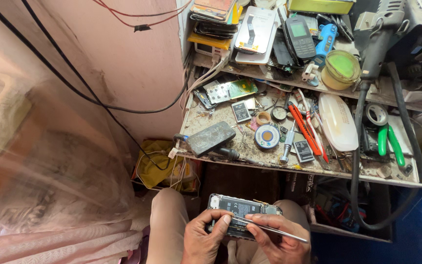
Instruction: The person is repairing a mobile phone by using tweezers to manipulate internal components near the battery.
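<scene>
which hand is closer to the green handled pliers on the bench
Right. The right hand with the thin metal tool sits below and left of the green handled pliers; the left hand, gripping the opened phone, is further left.

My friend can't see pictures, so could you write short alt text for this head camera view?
Seen from above, a person's left hand steadies an opened black smartphone with its back cover off over their lap, while the right hand holds thin metal tweezers to it. Ahead, a dusty wooden workbench is littered with phone parts, a red-handled cutter and green-handled pliers.
</scene>
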